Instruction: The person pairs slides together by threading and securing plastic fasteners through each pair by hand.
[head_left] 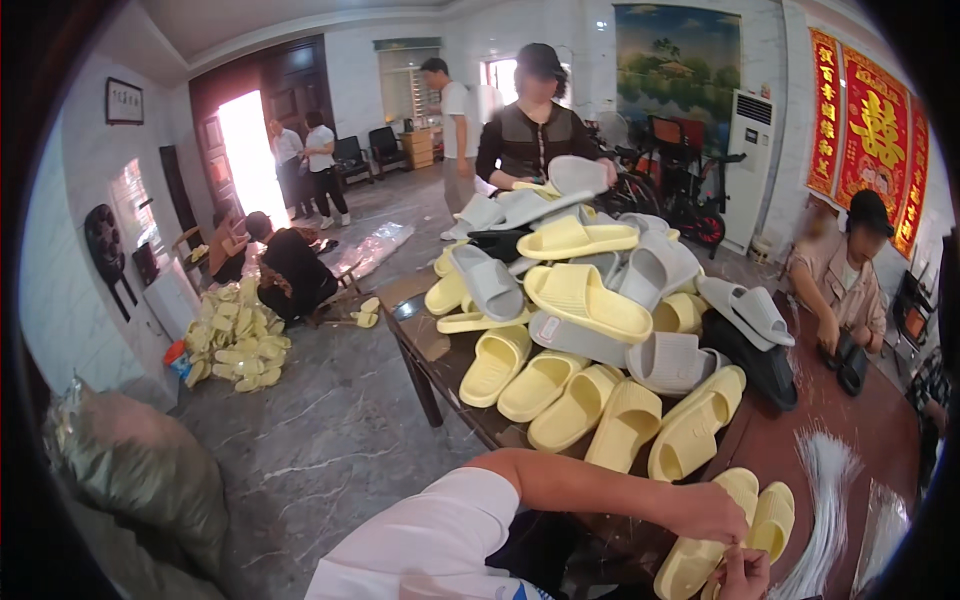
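A pair of yellow slide slippers (692, 560) lies at the table's near edge, side by side. My left hand (708, 514) reaches in from the left across them, its fingers pinched together. Just below it, my right hand (744, 573) is also closed, fingertips meeting those of the left over the slippers. Whatever is between the fingertips is too small to make out. To the right lies a bundle of thin white ties (826, 505). Beyond my left forearm, a row of yellow slippers (625, 425) fronts a big heap of yellow, grey and black slippers.
The brown table (770, 440) bears the heap; a clear plastic bag (882, 530) lies at its right. Across it a person (535, 130) holds a grey slipper; another (845, 265) handles black slippers. On the floor are a yellow slipper pile (235, 335) and a large sack (135, 460).
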